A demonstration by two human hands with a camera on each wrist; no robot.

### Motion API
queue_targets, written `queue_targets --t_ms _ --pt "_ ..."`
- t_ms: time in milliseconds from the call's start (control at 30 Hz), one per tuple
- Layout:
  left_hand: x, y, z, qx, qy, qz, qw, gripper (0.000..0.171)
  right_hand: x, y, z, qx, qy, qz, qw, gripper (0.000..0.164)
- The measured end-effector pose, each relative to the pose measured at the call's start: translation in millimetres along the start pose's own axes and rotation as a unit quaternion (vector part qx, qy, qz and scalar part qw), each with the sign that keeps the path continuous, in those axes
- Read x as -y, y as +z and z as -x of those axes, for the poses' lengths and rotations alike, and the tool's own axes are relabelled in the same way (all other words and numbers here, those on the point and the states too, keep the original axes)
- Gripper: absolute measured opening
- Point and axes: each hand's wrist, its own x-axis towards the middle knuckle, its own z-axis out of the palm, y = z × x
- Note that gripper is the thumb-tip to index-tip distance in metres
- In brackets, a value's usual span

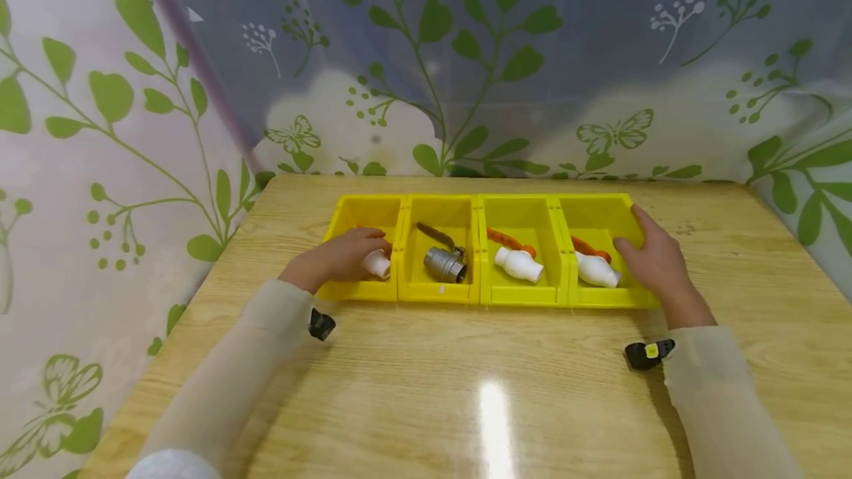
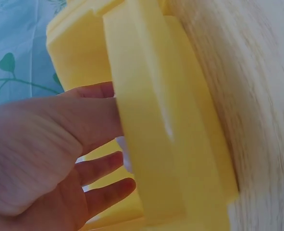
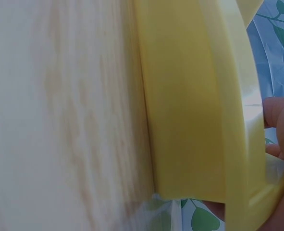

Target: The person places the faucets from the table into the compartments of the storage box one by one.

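A row of yellow bins stands on the table. My left hand reaches into the leftmost bin and grips a white plastic ball valve, mostly hidden under the fingers. In the left wrist view, the thumb and fingertips of the left hand go behind the bin's front wall, with a bit of white between them. At the other end, my right hand holds the side wall of the rightmost bin, thumb inside and fingers outside. That bin contains a white ball valve with an orange handle.
A metal ball valve with a dark lever lies in the second bin from the left. Another white valve with an orange handle lies in the third. Leaf-patterned curtains hang behind and left of the wooden table.
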Motion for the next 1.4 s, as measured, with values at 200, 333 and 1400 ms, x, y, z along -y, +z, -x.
queue_targets --t_ms 200,333,1400 --pt "2.1 0.0 4.3 0.003 -0.014 0.033 0.9993 0.047 -3 1 -1 0.001 0.000 0.002 1.000 0.070" --pt "3.3 1.4 7.2 -0.004 -0.025 0.056 0.9981 0.052 -4 2 -1 0.001 -0.009 0.004 1.000 0.070" --pt "3.7 -1.2 12.2 -0.137 -0.140 0.089 0.9766 0.052 -14 -2 -7 0.048 -0.038 0.027 0.998 0.076"
